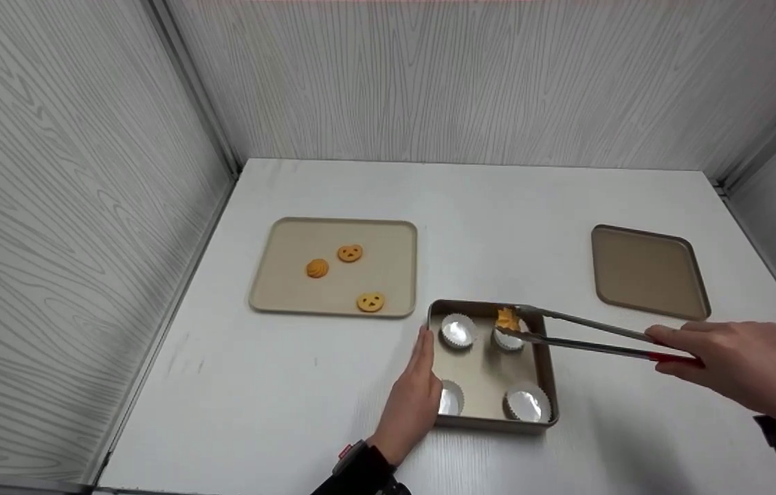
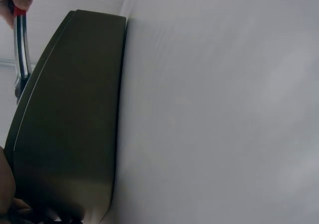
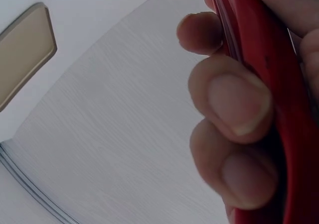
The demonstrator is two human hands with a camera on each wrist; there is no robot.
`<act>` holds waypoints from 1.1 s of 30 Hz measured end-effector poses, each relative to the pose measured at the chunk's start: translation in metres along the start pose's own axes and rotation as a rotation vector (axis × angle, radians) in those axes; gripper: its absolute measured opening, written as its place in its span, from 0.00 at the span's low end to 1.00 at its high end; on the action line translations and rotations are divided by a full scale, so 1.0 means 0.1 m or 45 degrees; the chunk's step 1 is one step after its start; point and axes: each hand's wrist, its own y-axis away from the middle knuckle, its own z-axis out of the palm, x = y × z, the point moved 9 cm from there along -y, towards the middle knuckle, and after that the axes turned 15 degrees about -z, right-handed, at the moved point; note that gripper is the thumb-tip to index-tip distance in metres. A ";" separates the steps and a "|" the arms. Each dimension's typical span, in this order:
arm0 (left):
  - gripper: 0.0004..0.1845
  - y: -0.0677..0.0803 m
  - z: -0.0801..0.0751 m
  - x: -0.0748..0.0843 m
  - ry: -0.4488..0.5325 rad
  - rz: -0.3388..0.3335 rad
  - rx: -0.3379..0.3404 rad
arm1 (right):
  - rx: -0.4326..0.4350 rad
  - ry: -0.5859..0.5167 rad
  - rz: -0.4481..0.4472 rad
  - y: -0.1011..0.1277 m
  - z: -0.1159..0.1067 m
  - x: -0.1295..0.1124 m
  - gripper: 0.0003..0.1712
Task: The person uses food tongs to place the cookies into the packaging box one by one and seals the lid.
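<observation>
My right hand grips metal tongs by their red handles. An orange, jagged-edged cookie is between the tong tips, over the back right foil cup in a deep square baking pan. Whether the cookie touches the cup, I cannot tell. Along the pan's left wall lies my left hand, fingers extended against the side. Other foil cups sit at the pan's back left, front left and front right. The left wrist view shows the pan's dark outer wall.
A shallow beige tray at the back left carries two face-patterned cookies and a swirled one. To the right lies a smaller brown tray. Grey wood-grain panels surround the white table.
</observation>
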 end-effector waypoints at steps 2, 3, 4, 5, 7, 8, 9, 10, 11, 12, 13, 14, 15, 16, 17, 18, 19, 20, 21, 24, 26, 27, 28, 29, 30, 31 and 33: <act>0.34 0.00 0.00 0.00 0.000 -0.008 0.005 | -0.016 0.020 -0.022 -0.02 0.01 -0.02 0.37; 0.34 0.00 0.00 -0.01 0.006 -0.012 0.002 | -0.018 0.028 -0.033 -0.03 0.01 -0.03 0.38; 0.34 0.00 0.00 -0.01 0.013 -0.015 -0.001 | -0.020 0.044 -0.041 -0.04 0.01 -0.04 0.38; 0.34 0.01 0.00 -0.01 0.023 -0.020 -0.007 | -0.018 0.048 -0.051 -0.05 0.02 -0.05 0.39; 0.34 0.01 0.00 -0.02 0.041 -0.023 -0.014 | -0.012 0.054 -0.066 -0.07 0.02 -0.06 0.41; 0.34 0.01 0.00 -0.02 0.046 -0.021 -0.016 | -0.009 0.053 -0.072 -0.08 0.03 -0.06 0.42; 0.33 0.01 0.00 -0.02 0.049 -0.016 -0.018 | -0.012 0.054 -0.075 -0.09 0.03 -0.06 0.43; 0.34 0.01 0.00 -0.02 0.049 -0.016 -0.019 | -0.016 0.063 -0.081 -0.09 0.04 -0.06 0.44; 0.33 0.01 0.00 -0.02 0.046 -0.013 -0.018 | -0.019 0.062 -0.087 -0.10 0.05 -0.06 0.44; 0.34 0.00 0.00 -0.02 0.045 -0.012 -0.016 | -0.026 0.065 -0.092 -0.11 0.05 -0.06 0.44; 0.34 0.00 0.00 -0.02 0.045 -0.011 -0.013 | -0.039 0.063 -0.095 -0.12 0.06 -0.06 0.41; 0.34 -0.01 0.00 -0.02 0.042 -0.011 -0.011 | -0.052 0.065 -0.097 -0.13 0.08 -0.06 0.35; 0.34 -0.01 0.00 -0.03 0.041 -0.007 -0.005 | -0.067 0.065 -0.095 -0.13 0.09 -0.05 0.28; 0.34 -0.02 0.00 -0.03 0.041 -0.005 -0.001 | -0.081 0.067 -0.093 -0.14 0.10 -0.05 0.22; 0.34 -0.02 -0.01 -0.02 0.036 -0.001 0.006 | -0.096 0.065 -0.089 -0.15 0.11 -0.04 0.18; 0.34 -0.02 -0.01 -0.02 0.035 0.002 0.008 | -0.110 0.065 -0.081 -0.15 0.13 -0.04 0.16; 0.34 -0.03 -0.01 -0.02 0.029 0.005 0.012 | -0.121 0.066 -0.075 -0.16 0.14 -0.03 0.18; 0.34 -0.03 -0.01 -0.02 0.026 0.008 0.014 | -0.131 0.067 -0.067 -0.17 0.15 -0.02 0.20; 0.34 -0.03 -0.01 -0.02 0.024 0.015 0.018 | -0.143 0.063 -0.055 -0.17 0.16 -0.01 0.20; 0.34 -0.03 -0.01 -0.02 0.022 0.014 0.018 | -0.157 0.057 -0.030 -0.18 0.18 0.01 0.20; 0.34 -0.04 -0.01 -0.02 0.024 0.020 0.025 | -0.158 0.056 -0.020 -0.19 0.19 0.02 0.20; 0.34 -0.04 -0.01 -0.02 0.024 0.019 0.029 | -0.154 0.057 -0.017 -0.20 0.19 0.02 0.20; 0.34 -0.04 -0.02 -0.02 0.023 0.014 0.031 | -0.150 0.058 -0.016 -0.20 0.19 0.02 0.20; 0.34 -0.05 -0.02 -0.02 0.021 0.011 0.034 | -0.147 0.057 -0.013 -0.21 0.19 0.03 0.20; 0.34 -0.05 -0.02 -0.02 0.018 0.010 0.037 | -0.144 0.056 -0.012 -0.21 0.19 0.03 0.20; 0.34 -0.05 -0.03 -0.02 0.013 0.008 0.039 | -0.144 0.057 -0.010 -0.22 0.19 0.03 0.20; 0.33 -0.06 -0.03 -0.02 0.007 0.000 0.041 | -0.150 0.056 -0.004 -0.23 0.19 0.03 0.20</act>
